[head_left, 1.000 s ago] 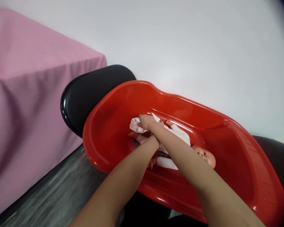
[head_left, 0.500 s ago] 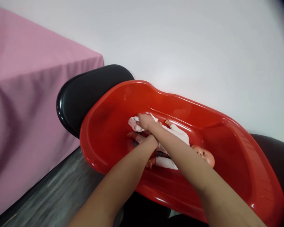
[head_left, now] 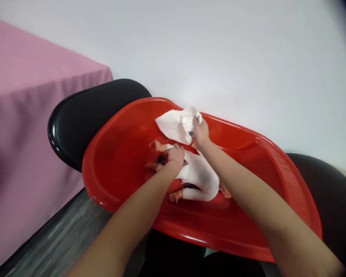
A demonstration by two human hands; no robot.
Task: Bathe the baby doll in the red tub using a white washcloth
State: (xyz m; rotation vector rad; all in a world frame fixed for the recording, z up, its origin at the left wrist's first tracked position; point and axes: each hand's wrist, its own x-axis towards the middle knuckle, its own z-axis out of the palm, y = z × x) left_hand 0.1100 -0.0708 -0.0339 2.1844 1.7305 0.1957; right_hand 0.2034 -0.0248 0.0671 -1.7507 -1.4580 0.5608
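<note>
A baby doll (head_left: pixel 200 173) in a white long-sleeved top lies on its back in a red baby bathtub (head_left: pixel 115 154). Its legs point left, and my right forearm covers most of its head. My left hand (head_left: pixel 175 157) is closed round the doll's leg near the hip; its fingertips are partly hidden. Above the tub's far side, my right hand (head_left: pixel 201 130) grips a crumpled white doll garment (head_left: pixel 174 124), which hangs out to the left, apart from the doll. The garment's exact kind cannot be made out.
Black oval seats (head_left: pixel 95 111) stand under or beside the tub at left and right. A pink cloth (head_left: pixel 31 127) drapes a table at the left. The white wall (head_left: pixel 219 57) runs close behind the tub, and grey flooring (head_left: pixel 69 227) shows below left.
My right hand has lifted the white garment away from the doll's legs, up and to the right. My crossed arms have come apart, and my left hand now shows on the doll's leg.
</note>
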